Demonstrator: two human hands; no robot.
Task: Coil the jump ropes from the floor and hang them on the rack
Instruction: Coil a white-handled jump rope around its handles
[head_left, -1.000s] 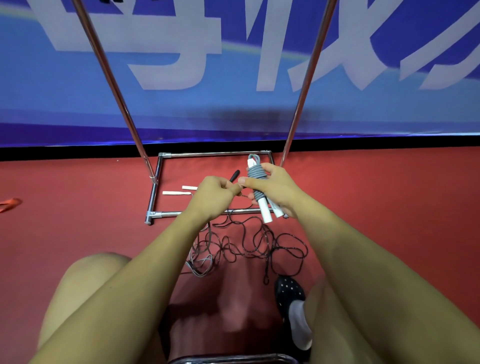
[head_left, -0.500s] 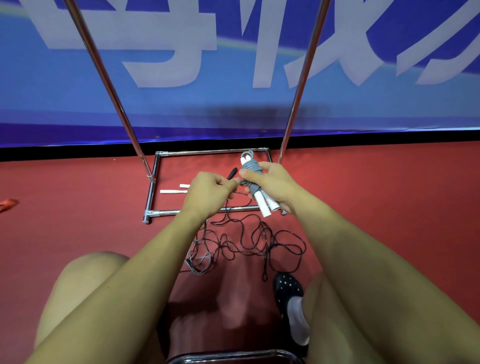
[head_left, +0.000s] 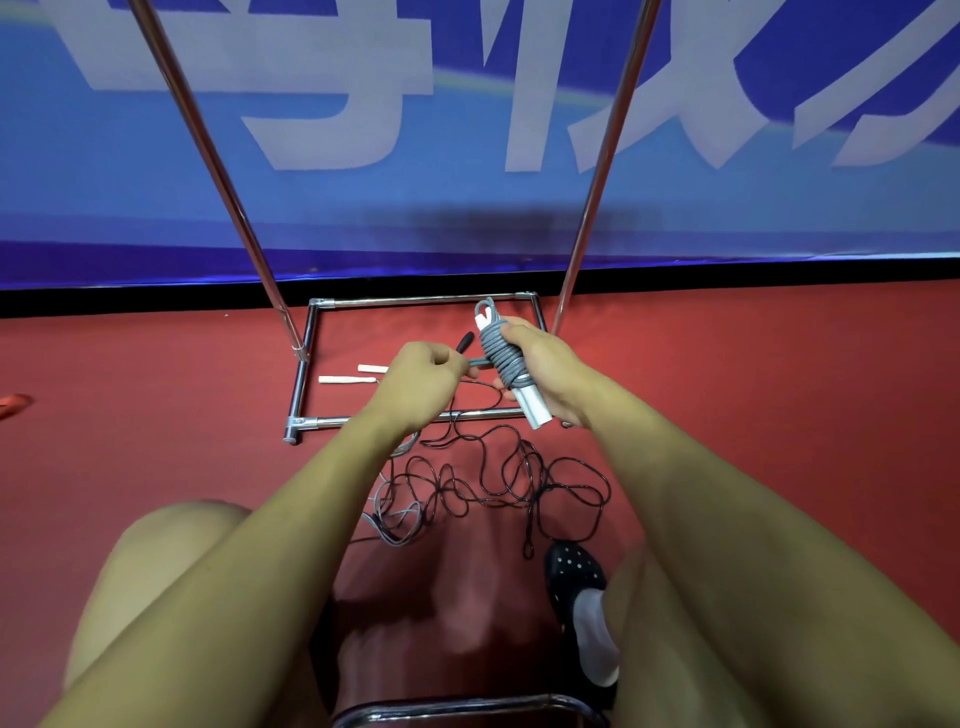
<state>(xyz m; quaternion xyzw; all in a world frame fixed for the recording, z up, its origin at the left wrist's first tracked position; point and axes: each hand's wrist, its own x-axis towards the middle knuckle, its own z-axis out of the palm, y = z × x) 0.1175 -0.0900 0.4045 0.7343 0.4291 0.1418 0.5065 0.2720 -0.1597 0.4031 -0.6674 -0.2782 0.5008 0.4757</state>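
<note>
My right hand (head_left: 545, 371) grips a grey jump rope (head_left: 501, 353) wound tightly round its white handles, which stick out below the hand. My left hand (head_left: 423, 379) pinches the rope's loose grey end just left of the coil. A black jump rope (head_left: 509, 478) lies tangled on the red floor beneath my arms, one black handle (head_left: 464, 341) showing between my hands. Some grey-white cord (head_left: 395, 519) lies at the tangle's left. Behind stands the metal rack (head_left: 311, 332), with a rectangular base frame and two slanting poles.
Two pale handles (head_left: 345, 380) lie inside the rack's base frame. A blue banner wall (head_left: 467, 208) closes the back. My knees and a black dotted shoe (head_left: 574, 566) fill the foreground, with a chair's metal rim (head_left: 457, 706) at the bottom. An orange item (head_left: 13, 402) lies far left.
The grey coil has tilted a little in my right hand. My left hand has drawn the loose end tight against it. Both hands stay in the same place.
</note>
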